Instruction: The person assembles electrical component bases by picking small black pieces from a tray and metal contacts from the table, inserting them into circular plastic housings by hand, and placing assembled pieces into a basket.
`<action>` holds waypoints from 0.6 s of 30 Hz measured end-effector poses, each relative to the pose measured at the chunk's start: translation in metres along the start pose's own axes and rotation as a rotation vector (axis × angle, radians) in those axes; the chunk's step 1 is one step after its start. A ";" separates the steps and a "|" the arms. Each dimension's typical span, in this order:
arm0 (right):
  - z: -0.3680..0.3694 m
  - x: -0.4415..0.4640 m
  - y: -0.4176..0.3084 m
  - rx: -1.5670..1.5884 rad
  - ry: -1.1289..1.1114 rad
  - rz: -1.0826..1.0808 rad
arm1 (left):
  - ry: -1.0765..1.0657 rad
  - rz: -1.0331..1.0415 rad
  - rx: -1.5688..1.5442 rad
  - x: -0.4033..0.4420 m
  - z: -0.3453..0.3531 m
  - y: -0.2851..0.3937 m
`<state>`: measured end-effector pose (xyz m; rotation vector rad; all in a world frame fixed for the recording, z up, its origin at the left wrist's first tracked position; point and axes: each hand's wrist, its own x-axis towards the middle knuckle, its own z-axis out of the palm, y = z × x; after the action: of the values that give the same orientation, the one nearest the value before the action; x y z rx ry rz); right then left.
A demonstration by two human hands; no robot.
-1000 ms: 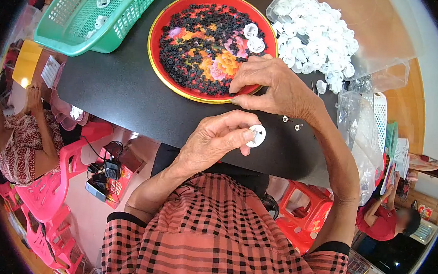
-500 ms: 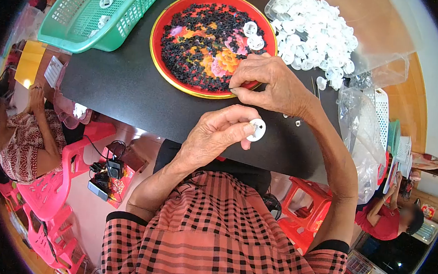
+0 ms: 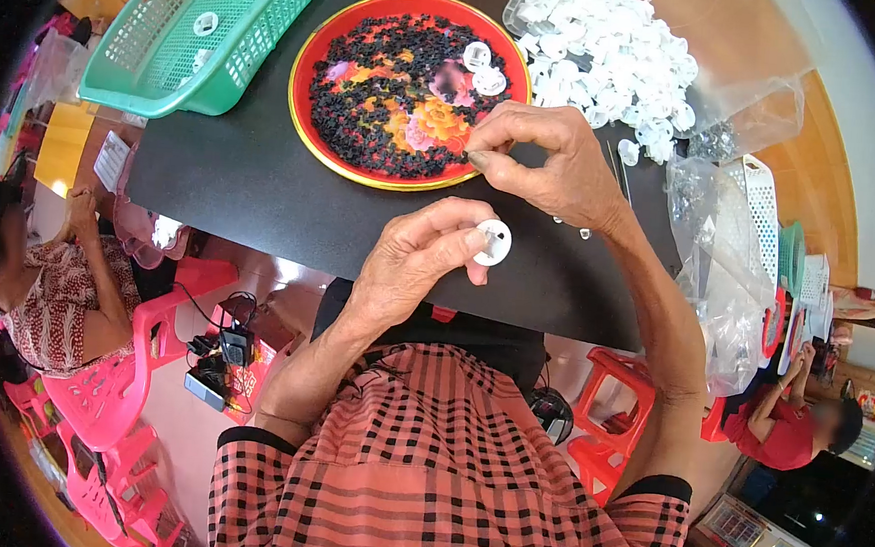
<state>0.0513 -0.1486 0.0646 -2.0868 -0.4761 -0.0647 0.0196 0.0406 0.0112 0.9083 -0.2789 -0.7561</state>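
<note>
Keeping the white disc [image 3: 496, 245] steady calls for a light pinch near its edge, dark-marked part uncovered; the left hand [image 3: 421, 252] has thumb and forefinger closed on it. At the rim of the red tray [image 3: 303, 90], the right hand [image 3: 549, 162] does best with fingertips alone, lest the black pieces [image 3: 351, 133] scatter; whether its grip holds one, I cannot tell. The disc sits at the left fingertips, nearer the body than the tray.

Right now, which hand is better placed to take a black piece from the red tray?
Probably the right hand: it is at the edge of the red tray, near the black pieces, while the left hand holds a white disc.
</note>
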 end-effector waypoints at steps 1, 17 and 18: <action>0.002 -0.006 -0.001 -0.004 0.005 -0.007 | -0.005 0.005 0.006 -0.002 -0.001 -0.004; 0.016 -0.049 -0.001 0.156 0.234 0.005 | 0.085 0.126 -0.057 0.010 0.014 -0.005; 0.016 -0.050 0.000 0.105 0.262 -0.033 | 0.083 0.126 -0.051 0.011 0.015 -0.005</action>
<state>0.0029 -0.1504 0.0445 -1.9335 -0.3471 -0.3216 0.0176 0.0216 0.0151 0.8635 -0.2400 -0.6052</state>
